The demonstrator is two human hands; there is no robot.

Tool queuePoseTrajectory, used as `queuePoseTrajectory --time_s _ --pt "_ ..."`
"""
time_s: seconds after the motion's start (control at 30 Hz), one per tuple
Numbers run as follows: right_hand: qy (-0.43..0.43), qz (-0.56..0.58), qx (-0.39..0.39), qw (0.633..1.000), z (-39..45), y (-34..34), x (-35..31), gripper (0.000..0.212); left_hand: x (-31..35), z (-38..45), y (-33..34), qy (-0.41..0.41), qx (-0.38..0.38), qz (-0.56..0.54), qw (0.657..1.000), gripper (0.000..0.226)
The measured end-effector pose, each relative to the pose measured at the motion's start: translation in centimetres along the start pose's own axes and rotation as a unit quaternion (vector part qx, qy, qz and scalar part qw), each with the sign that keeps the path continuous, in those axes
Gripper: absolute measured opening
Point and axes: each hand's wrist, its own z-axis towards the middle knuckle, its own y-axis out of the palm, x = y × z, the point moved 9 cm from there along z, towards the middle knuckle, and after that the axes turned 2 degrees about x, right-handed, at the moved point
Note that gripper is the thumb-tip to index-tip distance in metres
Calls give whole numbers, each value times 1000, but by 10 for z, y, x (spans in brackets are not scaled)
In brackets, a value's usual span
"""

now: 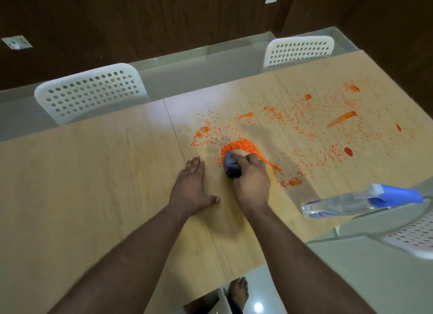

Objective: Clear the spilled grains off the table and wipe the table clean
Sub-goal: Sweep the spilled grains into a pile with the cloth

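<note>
The bench fills most of your view: light wood-grain top laid on a glass slab whose edges show at the far side and lower right. Three white perforated chairs sit around it: one chair back at far left, one at far right, and part of a third at the lower right edge.

Orange grains cover the right half of the bench. Densest part is an arc-shaped pile curving around the far side of your cloth, with a thin trail running off to the right. Loose scatter spreads well out toward the far right corner. Mixed in are wet orange-red smears and a few red blobs.

Spray bottle lies on its side near the right bench edge, clear body, blue trigger head pointing right, well apart from your hands.

Your left hand is flat on the bench, fingers straight and together, gripping nothing, just left of the cloth.

Your right hand has fingers clenched around a bunched dark grey cloth, pressed to the bench. The cloth's far end touches the inner edge of the grain pile.

A bare foot shows through the glass at the bottom.
</note>
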Motion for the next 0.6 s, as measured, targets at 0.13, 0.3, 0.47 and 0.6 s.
queuePoseTrajectory --time_s 0.13,0.3,0.47,0.6 --pt "-89 -39 -86 992 -32 37 -37 56 -11 6 -12 -8 20 -12 1000 139" --pt "-80 -63 -96 990 5 45 -44 58 -19 17 -9 -27 -5 20 999 159" --pt "-20 -59 -16 998 62 30 -28 43 -18 15 -12 -30 -2 25 999 161" --pt "49 -56 17 997 76 12 0 46 -19 17 -33 -28 40 -2 999 132"
